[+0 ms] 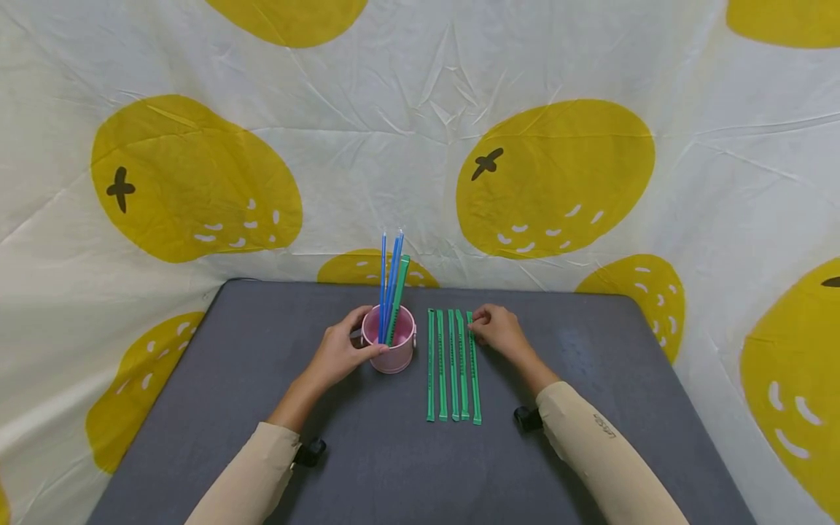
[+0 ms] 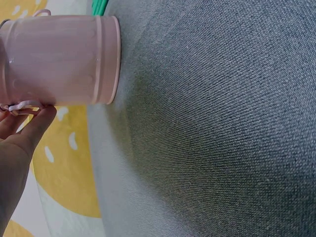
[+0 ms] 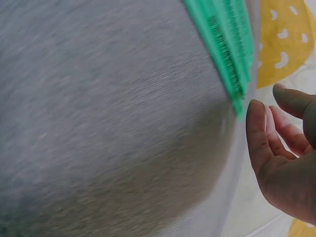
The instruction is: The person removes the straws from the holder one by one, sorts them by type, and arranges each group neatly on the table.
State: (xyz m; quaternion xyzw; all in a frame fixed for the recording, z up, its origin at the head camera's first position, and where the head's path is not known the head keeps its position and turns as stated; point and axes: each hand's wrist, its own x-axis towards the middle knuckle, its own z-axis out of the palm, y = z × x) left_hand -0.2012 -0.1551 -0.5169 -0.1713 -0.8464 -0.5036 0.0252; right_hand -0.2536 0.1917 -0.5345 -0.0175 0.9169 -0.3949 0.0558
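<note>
A small pink bucket [image 1: 391,359] stands on the table, and my left hand [image 1: 337,354] grips its left side, thumb at the near rim and fingers by the handle. The left wrist view shows the bucket [image 2: 54,59] with fingers at its handle loop. Blue straws [image 1: 383,288] with clear tips and one green wrapped straw [image 1: 398,299] lean inside it. Several more green wrapped straws [image 1: 452,364] lie side by side right of the bucket. My right hand [image 1: 502,332] is at the far end of the rightmost one; in the right wrist view its thumb and fingers are apart, holding nothing.
The dark grey table [image 1: 394,474] ends at a back edge close behind the bucket. A white cloth [image 1: 374,175] with yellow fruit prints hangs behind and at both sides. Dark wrist cameras [image 1: 527,419] sit under both forearms.
</note>
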